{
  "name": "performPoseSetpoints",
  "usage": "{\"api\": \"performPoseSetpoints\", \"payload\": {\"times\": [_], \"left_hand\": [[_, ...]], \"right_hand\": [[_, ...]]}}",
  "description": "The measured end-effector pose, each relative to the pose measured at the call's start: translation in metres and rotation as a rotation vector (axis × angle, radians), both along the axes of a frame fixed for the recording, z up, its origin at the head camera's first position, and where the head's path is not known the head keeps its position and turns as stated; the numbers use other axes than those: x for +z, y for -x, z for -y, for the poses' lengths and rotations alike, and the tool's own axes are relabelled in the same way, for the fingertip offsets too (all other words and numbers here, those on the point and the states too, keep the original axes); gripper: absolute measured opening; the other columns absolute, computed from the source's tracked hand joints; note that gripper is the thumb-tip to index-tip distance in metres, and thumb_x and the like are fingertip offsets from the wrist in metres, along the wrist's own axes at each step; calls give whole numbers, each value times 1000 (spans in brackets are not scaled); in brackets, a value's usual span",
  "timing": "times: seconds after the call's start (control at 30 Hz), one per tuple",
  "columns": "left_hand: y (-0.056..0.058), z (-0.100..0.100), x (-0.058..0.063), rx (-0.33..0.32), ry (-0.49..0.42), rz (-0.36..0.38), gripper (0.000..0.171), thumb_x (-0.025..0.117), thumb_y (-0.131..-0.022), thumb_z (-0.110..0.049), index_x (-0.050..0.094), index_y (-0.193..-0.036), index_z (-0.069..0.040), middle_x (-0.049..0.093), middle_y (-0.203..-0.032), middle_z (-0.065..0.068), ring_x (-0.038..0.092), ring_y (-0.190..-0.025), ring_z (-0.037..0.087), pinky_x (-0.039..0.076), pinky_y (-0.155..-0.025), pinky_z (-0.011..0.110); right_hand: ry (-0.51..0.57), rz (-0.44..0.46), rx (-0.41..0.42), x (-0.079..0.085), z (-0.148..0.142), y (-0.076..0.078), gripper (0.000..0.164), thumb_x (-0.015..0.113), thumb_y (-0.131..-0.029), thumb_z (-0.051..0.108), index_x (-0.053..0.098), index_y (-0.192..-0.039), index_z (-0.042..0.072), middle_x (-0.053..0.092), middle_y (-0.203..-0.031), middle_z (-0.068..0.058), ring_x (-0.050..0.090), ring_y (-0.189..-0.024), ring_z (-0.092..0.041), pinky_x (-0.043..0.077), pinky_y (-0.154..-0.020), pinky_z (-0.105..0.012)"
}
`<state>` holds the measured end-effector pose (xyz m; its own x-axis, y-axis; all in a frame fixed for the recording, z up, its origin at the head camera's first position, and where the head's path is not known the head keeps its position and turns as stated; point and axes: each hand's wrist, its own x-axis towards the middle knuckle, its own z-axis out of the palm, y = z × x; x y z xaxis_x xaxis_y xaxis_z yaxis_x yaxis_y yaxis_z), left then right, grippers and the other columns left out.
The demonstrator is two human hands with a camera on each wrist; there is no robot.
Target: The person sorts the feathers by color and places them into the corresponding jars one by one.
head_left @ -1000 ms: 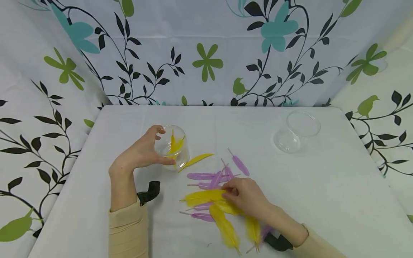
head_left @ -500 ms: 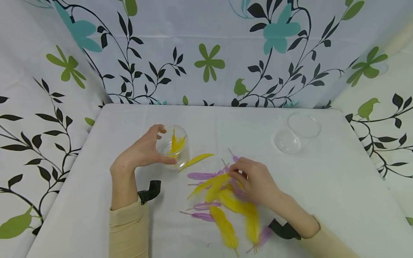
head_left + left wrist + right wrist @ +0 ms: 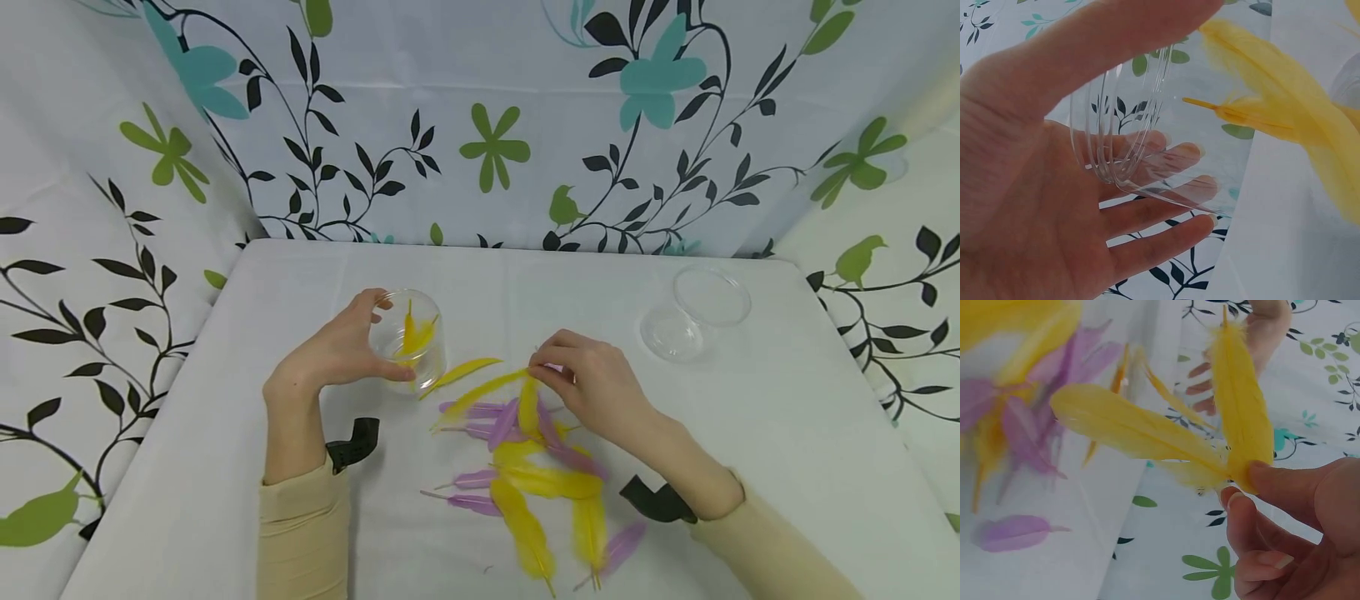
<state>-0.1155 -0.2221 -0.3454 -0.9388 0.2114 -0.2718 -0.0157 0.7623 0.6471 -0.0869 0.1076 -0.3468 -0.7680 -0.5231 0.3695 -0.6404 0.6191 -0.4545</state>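
In the head view, my left hand grips a clear jar on the left of the table, thumb on the near side and fingers behind. Yellow feathers stand inside it. My right hand pinches two yellow feathers between thumb and index finger. In the right wrist view one points up and the other lies to the left. They hang over the loose pile in the head view. Beside the jar's base lies another yellow feather.
Several purple feathers and yellow feathers lie in a mixed pile on the white table, in front of the person. A second clear container stands at the back right. A leaf-patterned curtain encloses the back and sides.
My right hand has moved up and away from the pile, lifting yellow feathers off it and drawing them farther back. The left hand keeps its hold on the jar.
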Motion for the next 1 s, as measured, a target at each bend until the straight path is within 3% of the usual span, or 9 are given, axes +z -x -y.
{"api": "performPoseSetpoints", "payload": {"times": [0.2, 0.43, 0.57, 0.8, 1.0], "left_hand": [[1, 0, 0, -4, 1, -2, 109, 89, -72, -38, 21, -152, -10, 33, -154, 12, 37, -141, 35, 40, -107, 61], [2, -2, 0, -8, 10, -2, 108, 90, -71, -40, 23, -151, -11, 34, -154, 11, 37, -141, 34, 39, -107, 60], [2, -1, 0, -1, 16, 5, 110, 90, -70, -41, 23, -151, -11, 34, -154, 12, 38, -141, 34, 40, -107, 60], [2, 0, 0, 8, 19, 8, 112, 90, -69, -42, 22, -152, -11, 34, -154, 13, 39, -140, 35, 39, -108, 60], [1, 1, -1, 4, -12, 1, 109, 90, -70, -38, 23, -152, -10, 34, -155, 13, 38, -140, 35, 38, -109, 60]], "right_hand": [[14, -20, -1, 19, 8, 18, 9, 75, -89, 13, 79, -95, 8, 70, -98, -2, 54, -60, -9, 49, -57, -23], [37, -55, -14, 39, 21, 39, 9, 71, -92, 12, 78, -96, 7, 72, -85, -3, 50, -58, -14, 45, -56, -28], [-17, -85, -44, 52, 34, 49, 10, 68, -95, 12, 77, -98, 7, 72, -84, -4, 54, -61, -18, 47, -58, -31], [-305, -247, -35, 62, 71, 59, 11, 64, -95, 4, 74, -92, 8, 69, -83, -5, 65, -68, -24, 53, -58, -33], [-614, -311, 43, 62, 110, 53, 13, 67, -92, 6, 74, -103, 10, 67, -92, -4, 66, -71, -20, 56, -63, -28]]}}
